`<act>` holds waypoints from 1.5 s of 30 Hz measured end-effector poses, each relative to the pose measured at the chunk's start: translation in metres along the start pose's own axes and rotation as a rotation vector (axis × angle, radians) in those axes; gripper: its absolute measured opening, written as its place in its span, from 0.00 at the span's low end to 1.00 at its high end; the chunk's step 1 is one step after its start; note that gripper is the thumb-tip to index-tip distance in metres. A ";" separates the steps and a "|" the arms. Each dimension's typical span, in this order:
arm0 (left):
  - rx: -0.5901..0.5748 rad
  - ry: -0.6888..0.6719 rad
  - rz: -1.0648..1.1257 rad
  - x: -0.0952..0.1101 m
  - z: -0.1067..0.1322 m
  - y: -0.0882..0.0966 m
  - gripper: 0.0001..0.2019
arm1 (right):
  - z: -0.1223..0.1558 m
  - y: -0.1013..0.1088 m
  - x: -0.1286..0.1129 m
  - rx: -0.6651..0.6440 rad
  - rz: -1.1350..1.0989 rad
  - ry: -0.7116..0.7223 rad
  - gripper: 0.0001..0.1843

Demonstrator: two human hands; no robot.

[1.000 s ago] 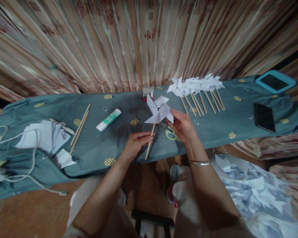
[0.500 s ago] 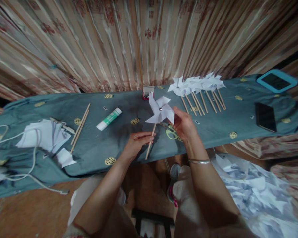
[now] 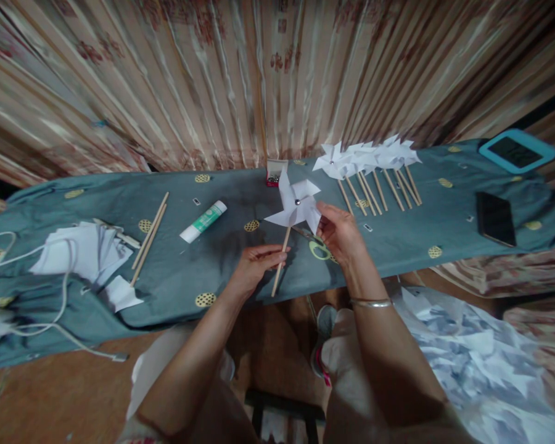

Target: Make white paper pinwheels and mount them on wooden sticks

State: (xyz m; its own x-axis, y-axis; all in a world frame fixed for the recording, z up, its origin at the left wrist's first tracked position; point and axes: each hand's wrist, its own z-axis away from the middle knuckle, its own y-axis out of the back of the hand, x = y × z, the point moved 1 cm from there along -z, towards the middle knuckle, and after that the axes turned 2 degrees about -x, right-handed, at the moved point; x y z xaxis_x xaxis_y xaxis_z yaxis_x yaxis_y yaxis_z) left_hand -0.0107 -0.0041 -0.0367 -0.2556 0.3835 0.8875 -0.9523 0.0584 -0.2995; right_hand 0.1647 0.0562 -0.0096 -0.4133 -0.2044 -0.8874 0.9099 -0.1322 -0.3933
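Observation:
My left hand (image 3: 258,266) is closed around the wooden stick of a white paper pinwheel (image 3: 296,213), low down on the stick. A shiny pin head sits at the centre of its blades. At the right side of the pinwheel, my right hand (image 3: 341,233) has its fingers curled and pressed together on one blade's edge. Behind that hand lie scissors (image 3: 320,249) with pale green handles, partly hidden. A small red box of pins (image 3: 274,179) stands behind the pinwheel. Several more pinwheels (image 3: 367,159) lie in a row beyond my right hand.
On the dark green cloth (image 3: 231,277) lie a glue stick (image 3: 203,222), two wooden sticks (image 3: 150,237), and stacked white paper (image 3: 81,253). A white cable (image 3: 65,296) crosses the left. A phone (image 3: 494,217) and a blue-framed device (image 3: 518,151) lie right. A bag of folded paper (image 3: 481,351) sits below.
The pinwheel's blades have turned slightly clockwise, the one by my right hand moving down. My right hand has shifted a little left; my left hand still holds the stick.

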 end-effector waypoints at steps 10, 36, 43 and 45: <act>0.007 -0.007 0.029 -0.002 -0.001 0.002 0.17 | 0.006 -0.006 0.000 0.001 -0.038 -0.020 0.16; 0.054 -0.043 0.039 -0.004 -0.002 0.002 0.17 | 0.017 -0.022 0.018 -0.053 -0.136 -0.146 0.17; 0.049 -0.038 0.044 -0.006 -0.004 0.002 0.18 | 0.018 -0.027 0.017 -0.044 -0.109 -0.124 0.18; 0.051 -0.039 0.049 -0.006 -0.004 0.002 0.17 | 0.019 -0.028 0.016 -0.035 -0.088 -0.125 0.20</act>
State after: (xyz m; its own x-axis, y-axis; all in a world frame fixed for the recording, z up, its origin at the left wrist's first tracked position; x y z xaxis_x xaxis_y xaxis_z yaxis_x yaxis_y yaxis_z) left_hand -0.0108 -0.0028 -0.0443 -0.3072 0.3481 0.8857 -0.9456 -0.0065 -0.3254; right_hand 0.1323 0.0383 -0.0085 -0.4911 -0.3125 -0.8131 0.8696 -0.1213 -0.4786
